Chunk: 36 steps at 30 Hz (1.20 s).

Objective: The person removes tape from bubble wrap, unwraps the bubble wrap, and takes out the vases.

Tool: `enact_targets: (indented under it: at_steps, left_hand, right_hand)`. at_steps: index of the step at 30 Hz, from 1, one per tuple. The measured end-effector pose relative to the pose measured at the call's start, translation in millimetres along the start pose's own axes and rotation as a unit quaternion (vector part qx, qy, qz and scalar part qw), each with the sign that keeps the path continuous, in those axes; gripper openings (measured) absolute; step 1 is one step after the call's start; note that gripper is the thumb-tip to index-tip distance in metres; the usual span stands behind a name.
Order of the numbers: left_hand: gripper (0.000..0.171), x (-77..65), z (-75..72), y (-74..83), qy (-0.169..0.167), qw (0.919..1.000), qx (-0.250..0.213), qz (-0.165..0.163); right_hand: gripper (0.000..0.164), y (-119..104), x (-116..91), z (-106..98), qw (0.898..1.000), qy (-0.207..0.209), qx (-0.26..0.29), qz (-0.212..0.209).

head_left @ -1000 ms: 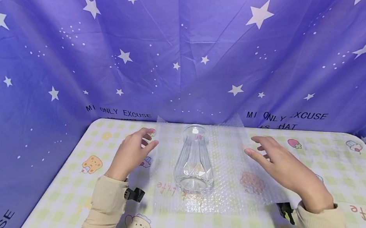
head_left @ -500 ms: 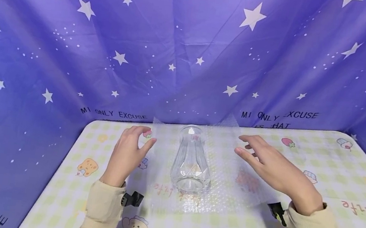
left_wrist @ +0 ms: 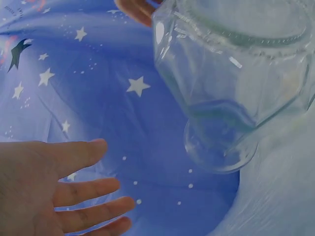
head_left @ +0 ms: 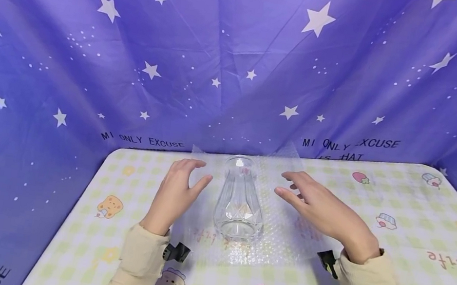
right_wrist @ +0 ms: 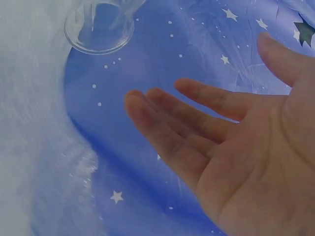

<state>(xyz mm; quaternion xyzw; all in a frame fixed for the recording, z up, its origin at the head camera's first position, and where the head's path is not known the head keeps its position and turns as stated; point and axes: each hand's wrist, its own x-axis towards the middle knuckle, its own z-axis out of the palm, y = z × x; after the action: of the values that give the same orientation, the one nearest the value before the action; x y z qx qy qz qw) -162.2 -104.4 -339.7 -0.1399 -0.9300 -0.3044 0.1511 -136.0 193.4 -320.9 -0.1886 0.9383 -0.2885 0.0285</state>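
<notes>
A clear faceted glass vase lies on its side on a sheet of bubble wrap, its flared rim toward the back of the table and its base toward me. To its left is my left hand, thumb and fingers spread apart, touching nothing. My right hand hovers on the other side over the bubble wrap, fingers loosely bent and holding nothing. In the left wrist view the vase shows its wide base close up. Only the rim of the vase appears in the right wrist view.
A table with a checked, cartoon-printed cover carries everything. Behind it hangs a purple star-printed curtain, close to the back edge. Bubble wrap corners stick up near that edge. Each sleeve cuff has a black wrist camera.
Both hands have moved inward, toward the vase, the left to the right and the right to the left. The vase and bubble wrap stay in place; the head view has shifted slightly.
</notes>
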Motion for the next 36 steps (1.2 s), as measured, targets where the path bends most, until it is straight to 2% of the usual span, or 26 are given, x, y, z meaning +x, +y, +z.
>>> enact_targets:
  at_steps: [8, 21, 27, 36]
  left_hand:
    - [0.042, 0.4, 14.1, 5.0, -0.012, 0.9996, -0.023, 0.007]
    - [0.05, 2.2, 32.7, 0.9, -0.056, 0.9962, -0.062, -0.023]
    - [0.055, 2.8, 39.9, -1.9, -0.079, 0.993, -0.076, -0.043]
    - [0.058, 1.9, 48.3, -2.8, -0.099, 0.9903, -0.088, -0.042]
  right_hand:
    - [0.066, -0.2, 12.8, 14.1, 1.0, -0.008, 0.019, 0.002]
    - [0.065, 9.3, 29.1, 41.5, 0.999, 0.002, 0.033, -0.002]
    - [0.065, 12.9, 32.5, 50.6, 0.999, 0.008, 0.049, 0.013]
    - [0.068, 14.8, 36.4, 60.8, 0.997, -0.007, 0.076, 0.016]
